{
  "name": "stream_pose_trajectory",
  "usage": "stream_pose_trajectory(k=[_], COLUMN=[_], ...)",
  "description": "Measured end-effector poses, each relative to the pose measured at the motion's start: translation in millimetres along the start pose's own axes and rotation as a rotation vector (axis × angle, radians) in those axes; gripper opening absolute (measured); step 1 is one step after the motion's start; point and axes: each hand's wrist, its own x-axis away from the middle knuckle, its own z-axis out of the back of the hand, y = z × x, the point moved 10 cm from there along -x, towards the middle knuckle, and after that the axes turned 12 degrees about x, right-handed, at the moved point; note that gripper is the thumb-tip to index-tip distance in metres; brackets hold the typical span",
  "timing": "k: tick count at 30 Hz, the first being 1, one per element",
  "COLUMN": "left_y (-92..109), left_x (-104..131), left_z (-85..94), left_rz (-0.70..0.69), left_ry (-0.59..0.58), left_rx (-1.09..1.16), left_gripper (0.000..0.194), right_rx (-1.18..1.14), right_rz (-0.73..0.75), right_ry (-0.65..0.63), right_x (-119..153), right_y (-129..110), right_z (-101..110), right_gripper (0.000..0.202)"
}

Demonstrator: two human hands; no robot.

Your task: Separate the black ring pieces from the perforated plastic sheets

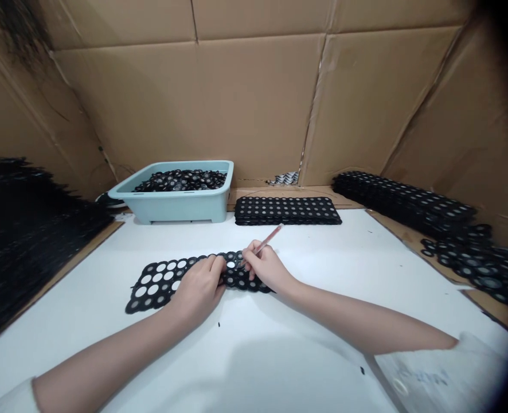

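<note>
Sleeves are cropped; right fingers grip a slim tool; left fingers cover part of a black panel, grip unclear; a blue tub holds discs.

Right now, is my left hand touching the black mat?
Touching. The head view shows your left hand resting on the black mat, fingers bent over its middle.

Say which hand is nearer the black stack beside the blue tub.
Right: the right hand is in front of the stack; the left hand is farther off, front-left of it.
</note>
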Motion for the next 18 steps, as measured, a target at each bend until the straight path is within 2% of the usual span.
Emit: stream_pose_trajectory(k=[3,13,18], left_y=[2,11,11], left_x=[-1,-2,-1], left_z=[-2.1,-0.9,-4.2], left_rz=[-0.012,-0.087,-0.119], left_ry=[-0.014,-0.038,-0.043], left_rx=[-0.033,-0.151,-0.179], left_gripper=[0.020,0.012,0.008], right_rx=[0.050,0.047,0.046], right_rz=[0.007,-0.048,-0.115], right_ry=[0.003,-0.047,-0.178], right_x=[1,1,-2], right_y=[-2,-2,3], right_z=[0,-4,-12], right_gripper=[0.013,0.010,0.010])
